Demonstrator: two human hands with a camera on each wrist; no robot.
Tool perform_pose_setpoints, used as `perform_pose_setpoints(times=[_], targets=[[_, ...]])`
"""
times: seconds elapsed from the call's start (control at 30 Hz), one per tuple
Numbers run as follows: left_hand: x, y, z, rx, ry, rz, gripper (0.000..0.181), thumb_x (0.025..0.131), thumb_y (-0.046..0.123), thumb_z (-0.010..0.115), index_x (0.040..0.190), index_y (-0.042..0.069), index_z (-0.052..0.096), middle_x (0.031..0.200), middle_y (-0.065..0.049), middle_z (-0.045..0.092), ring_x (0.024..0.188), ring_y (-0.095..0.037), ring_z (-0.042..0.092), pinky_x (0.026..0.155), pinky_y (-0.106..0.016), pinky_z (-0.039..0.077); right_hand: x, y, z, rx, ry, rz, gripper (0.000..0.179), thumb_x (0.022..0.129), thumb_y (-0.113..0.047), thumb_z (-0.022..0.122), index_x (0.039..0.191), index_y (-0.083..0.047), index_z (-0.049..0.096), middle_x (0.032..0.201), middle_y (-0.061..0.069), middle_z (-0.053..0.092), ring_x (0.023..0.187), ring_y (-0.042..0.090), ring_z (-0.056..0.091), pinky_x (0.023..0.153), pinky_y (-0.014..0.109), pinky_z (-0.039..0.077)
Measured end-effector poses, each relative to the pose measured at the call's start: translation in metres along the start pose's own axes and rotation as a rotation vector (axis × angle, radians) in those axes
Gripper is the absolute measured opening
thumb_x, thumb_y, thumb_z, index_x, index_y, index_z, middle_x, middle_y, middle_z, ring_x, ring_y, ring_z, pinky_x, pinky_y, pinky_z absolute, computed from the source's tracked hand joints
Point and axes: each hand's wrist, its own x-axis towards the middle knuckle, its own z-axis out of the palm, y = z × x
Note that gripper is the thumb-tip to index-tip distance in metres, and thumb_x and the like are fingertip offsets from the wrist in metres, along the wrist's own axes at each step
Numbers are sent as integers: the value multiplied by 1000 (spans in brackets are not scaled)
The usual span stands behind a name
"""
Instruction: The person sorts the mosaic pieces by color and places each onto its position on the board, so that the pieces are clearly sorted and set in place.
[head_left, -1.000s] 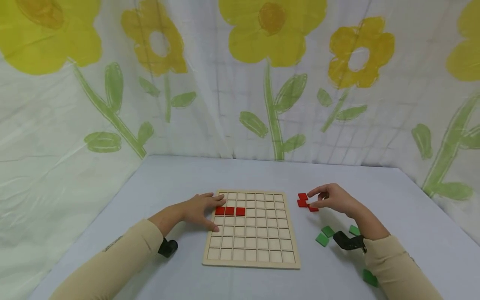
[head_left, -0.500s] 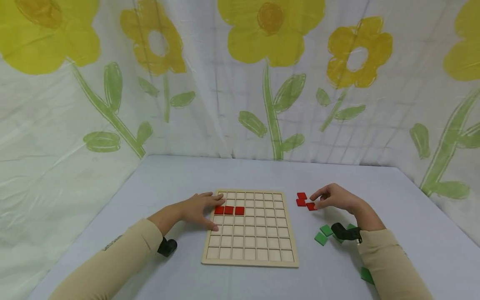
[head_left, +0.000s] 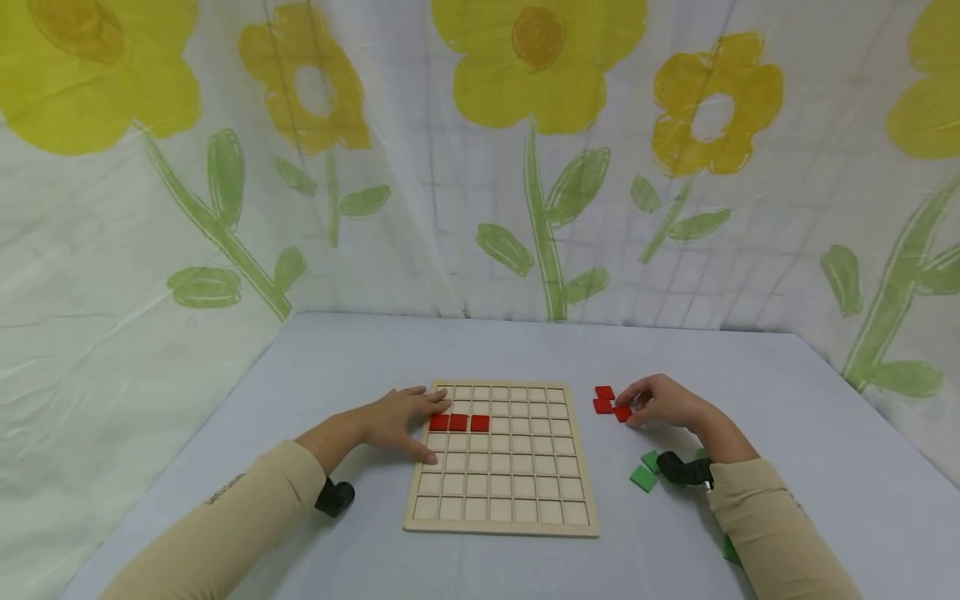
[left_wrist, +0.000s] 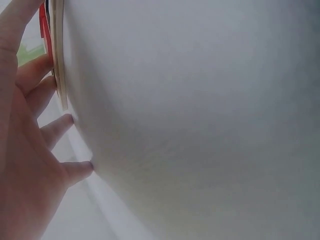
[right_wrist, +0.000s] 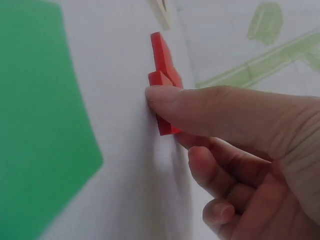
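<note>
Three red tiles (head_left: 459, 422) lie in the gridded board (head_left: 501, 485), alongside the spread left hand (head_left: 393, 421). Right hand (head_left: 666, 403) pinches a fourth tile (head_left: 622, 413); two loose tiles (head_left: 603, 406) lie beside its fingertips, green tiles (head_left: 642, 478) near its wrist.

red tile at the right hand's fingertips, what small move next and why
Probably lift the red tile towards the board: the right hand appears to pinch it, and the cell just right of the board's three red tiles is bare.
</note>
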Motion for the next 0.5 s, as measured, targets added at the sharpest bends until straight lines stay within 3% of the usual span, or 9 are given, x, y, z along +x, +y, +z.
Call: perform_pose_setpoints(times=[0.2,0.5], targets=[[-1,0,0,-2,3,2,86,72,57,71,144,24,37,155,6,23,145,-33,11,110,-65,7,-1,-2,1,-44,30,-6,26,73,-8,76,97,0,70,77,4,55,73,16,48,58,24,43],[0,-2,1,-2,0,-12,86,72,58,71,144,24,37,155,6,23,145,-32,10,111,-64,7,1,1,2,-151,57,-94,24,72,-15,78,92,-2,71,70,2,56,66,14,47,53,22,40]])
